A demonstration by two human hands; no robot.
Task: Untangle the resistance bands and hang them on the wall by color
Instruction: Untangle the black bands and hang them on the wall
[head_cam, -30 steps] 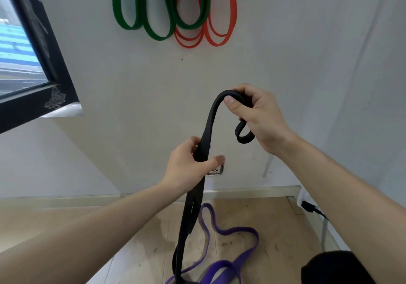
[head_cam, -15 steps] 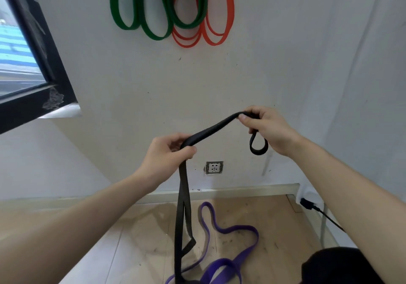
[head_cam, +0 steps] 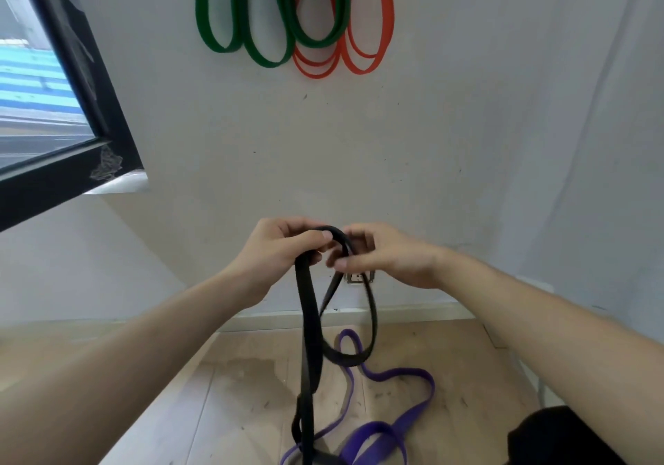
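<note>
Green bands (head_cam: 273, 26) and orange bands (head_cam: 359, 33) hang on the wall above my left hand (head_cam: 284, 249) and right hand (head_cam: 388, 254), both pinching the black band (head_cam: 309, 320).

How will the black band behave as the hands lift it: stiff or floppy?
Likely floppy: the black band droops in a slack loop below the left hand and right hand. Probably snag-prone, since its lower end meets the purple band on the floor.

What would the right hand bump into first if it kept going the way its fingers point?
The right hand points left toward the left hand, with the black band pinched between them. It would likely meet the band's top loop, then the left hand's fingers.
</note>
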